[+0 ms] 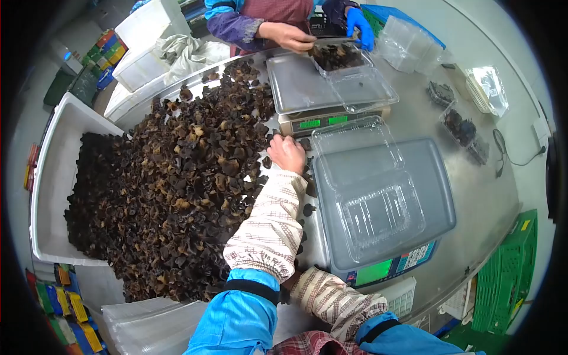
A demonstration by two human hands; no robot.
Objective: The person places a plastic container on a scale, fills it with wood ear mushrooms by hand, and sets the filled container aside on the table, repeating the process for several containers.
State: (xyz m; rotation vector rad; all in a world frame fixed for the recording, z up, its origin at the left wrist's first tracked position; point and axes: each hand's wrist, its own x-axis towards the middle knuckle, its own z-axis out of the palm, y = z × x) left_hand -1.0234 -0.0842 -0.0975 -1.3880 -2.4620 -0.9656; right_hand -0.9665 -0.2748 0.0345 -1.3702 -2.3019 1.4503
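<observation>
A big heap of wood ear mushrooms (183, 177), dark brown and frilly, spreads over the metal table. At its right edge, just below the far scale, is my left hand (287, 154), fingers curled in; whatever they hold is hidden. My right hand (291, 280) is low at the heap's near edge, mostly covered by my left sleeve, so its fingers do not show. Right of my hands, an open clear plastic box (378, 216) with its lid raised lies on the grey tray of a scale (435, 177). Several loose mushroom pieces lie between heap and scale.
A co-worker across the table handles a clear box of mushrooms (337, 57) over a second scale (296, 83). A white foam bin (50, 177) tips mushrooms out at left. Stacked clear boxes (408, 44) stand at the back right; green crates (506, 278) are at the right.
</observation>
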